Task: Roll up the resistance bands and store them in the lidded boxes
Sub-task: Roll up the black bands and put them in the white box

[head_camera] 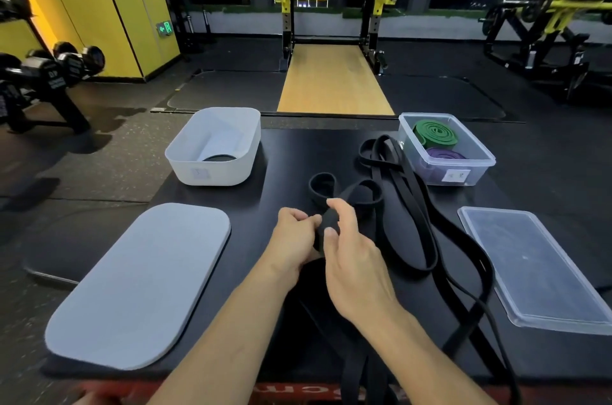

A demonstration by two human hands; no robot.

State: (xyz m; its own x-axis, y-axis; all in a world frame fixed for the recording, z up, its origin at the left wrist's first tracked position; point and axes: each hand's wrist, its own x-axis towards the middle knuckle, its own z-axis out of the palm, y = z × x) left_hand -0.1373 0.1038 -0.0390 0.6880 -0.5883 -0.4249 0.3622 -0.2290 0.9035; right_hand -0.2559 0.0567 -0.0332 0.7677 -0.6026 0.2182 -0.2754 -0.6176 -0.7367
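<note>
Both hands meet at the middle of the black table (pixel 251 275). My left hand (pixel 293 240) and my right hand (pixel 351 259) grip a small rolled part of a wide black resistance band (pixel 328 222); its loose loops (pixel 361 194) lie just beyond my fingers. Thinner black bands (pixel 417 206) sprawl to the right and hang over the near edge. A white box (pixel 215 146) at the back left holds one black roll (pixel 218 158). A clear box (pixel 445 149) at the back right holds a green roll (pixel 435 134) and a purple roll (pixel 445 154).
A grey lid (pixel 139 285) lies at the front left of the table and a clear lid (pixel 533 265) at the front right. Beyond the table are a dumbbell rack (pixel 43 73), a squat rack over a wooden platform (pixel 334 80) and a weight machine (pixel 546 17).
</note>
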